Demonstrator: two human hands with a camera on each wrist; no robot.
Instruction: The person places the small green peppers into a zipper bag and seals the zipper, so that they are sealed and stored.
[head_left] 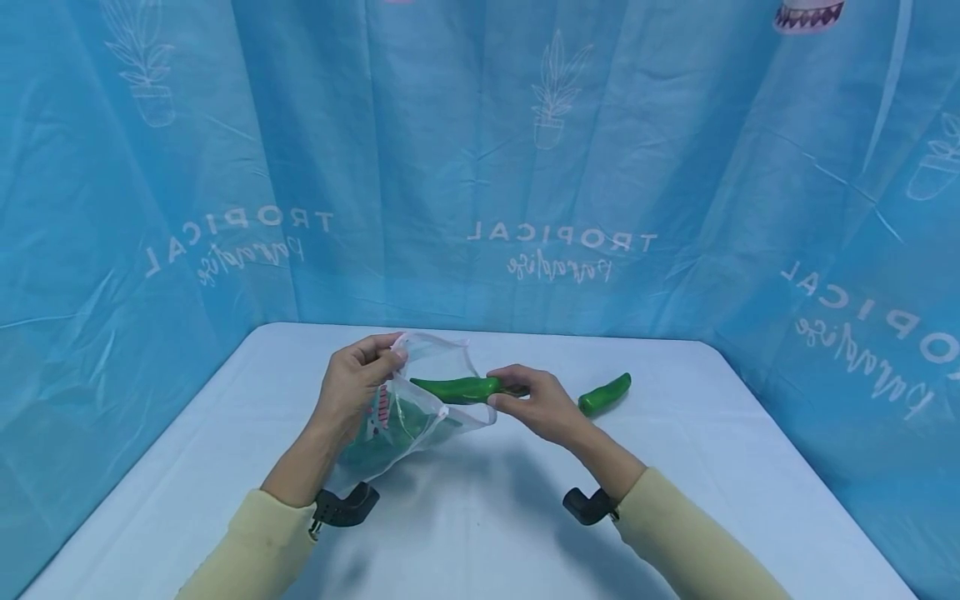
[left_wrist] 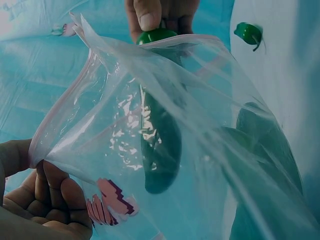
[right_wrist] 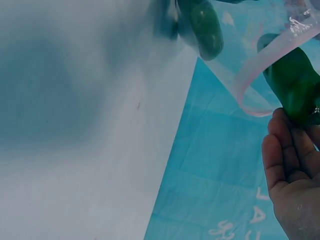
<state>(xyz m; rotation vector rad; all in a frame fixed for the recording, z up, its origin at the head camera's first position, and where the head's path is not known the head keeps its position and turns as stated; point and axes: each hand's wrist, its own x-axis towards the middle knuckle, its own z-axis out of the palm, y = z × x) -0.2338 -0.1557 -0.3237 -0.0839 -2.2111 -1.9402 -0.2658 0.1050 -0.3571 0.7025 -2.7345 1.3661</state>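
Note:
My left hand (head_left: pixel 352 379) pinches the rim of a clear zip bag (left_wrist: pixel 115 75) between thumb and fingers, and the bag's mouth gapes toward the right. Green peppers (left_wrist: pixel 260 170) lie inside the bag, partly blurred by the plastic. By its stem end, my right hand (head_left: pixel 536 400) grips a long green pepper (head_left: pixel 457 390), whose tip reaches into the bag's mouth. In the left wrist view most of this pepper shows through the plastic. Just right of the right hand, another green pepper (head_left: pixel 604 395) lies on the table.
A white-covered table (head_left: pixel 480 533) lies under both hands. Blue printed curtains (head_left: pixel 420 167) hang behind it and along both sides. A black wrist camera (head_left: pixel 347 505) sits on the left wrist and another camera (head_left: pixel 588 506) on the right.

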